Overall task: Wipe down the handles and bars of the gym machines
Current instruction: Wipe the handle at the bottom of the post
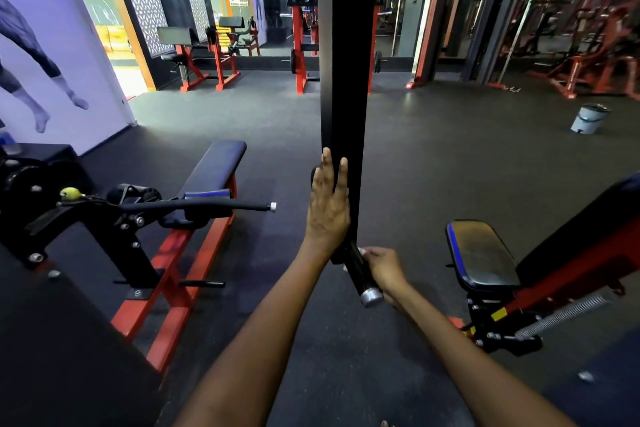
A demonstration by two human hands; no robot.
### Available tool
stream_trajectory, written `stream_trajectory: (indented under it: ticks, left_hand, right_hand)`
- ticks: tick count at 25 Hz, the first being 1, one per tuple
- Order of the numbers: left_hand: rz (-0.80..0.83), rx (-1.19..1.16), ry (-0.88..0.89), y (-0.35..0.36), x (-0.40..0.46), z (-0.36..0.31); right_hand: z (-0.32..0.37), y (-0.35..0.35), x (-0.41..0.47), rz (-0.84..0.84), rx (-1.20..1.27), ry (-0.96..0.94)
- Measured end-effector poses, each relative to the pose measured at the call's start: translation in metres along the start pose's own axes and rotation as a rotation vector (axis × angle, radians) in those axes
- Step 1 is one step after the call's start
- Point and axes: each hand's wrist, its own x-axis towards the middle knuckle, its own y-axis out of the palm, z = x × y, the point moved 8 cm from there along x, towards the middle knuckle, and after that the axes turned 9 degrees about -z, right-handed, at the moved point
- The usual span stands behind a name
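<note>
A dark rubber floor (433, 149) is spread beneath both hands and runs far beyond them to the mirrored back wall. A tall black upright bar (346, 62) is seen rising straight above the left hand and out of the top of the view; its lower end is met just above the right hand. A flat bench (214, 166) with dark padding and a red frame is set well to the left of the left hand, and a curved black machine bar (194, 206) with a silver end cap is stretched across in front of it. An inclined seat (481, 253) with a blue edge on a red and black frame is placed just to the right of the right hand, with a coiled spring below it. A pale bucket (588, 118) is stood on the floor far up and to the right of both hands.

The left hand (328, 204) is laid against the left face of the upright bar, its fingers straight and held together, pointing upward. The right hand (382, 269) is clamped round a short black handle (360, 274) with a silver end, which slants down from the foot of the upright bar, just below and right of the left hand. Whether a cloth is held in either hand cannot be told.
</note>
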Motion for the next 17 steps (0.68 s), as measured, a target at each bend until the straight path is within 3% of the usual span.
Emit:
stream_trajectory:
  ticks: [1,3,7,12,17]
  left_hand:
    - [-0.018,0.062,-0.003,0.000,-0.001,-0.001]
    - [-0.068,0.211,0.036,-0.003,-0.002,-0.003]
    - [-0.065,0.424,0.161,-0.001,-0.003,-0.001]
    - [-0.039,0.412,0.165,0.002,-0.004,-0.003]
    - [-0.041,0.391,0.171,0.002,-0.002,-0.002]
  right_hand:
    - [-0.018,0.013,-0.003,0.151,0.157,0.254]
    - [-0.035,0.023,-0.022,0.337,0.266,0.509]
    - [-0.045,0.014,-0.041,0.499,0.216,0.542]
    - [-0.030,0.037,-0.018,0.392,0.552,0.644]
    - [-0.055,0.016,-0.050,0.540,0.588,0.669]
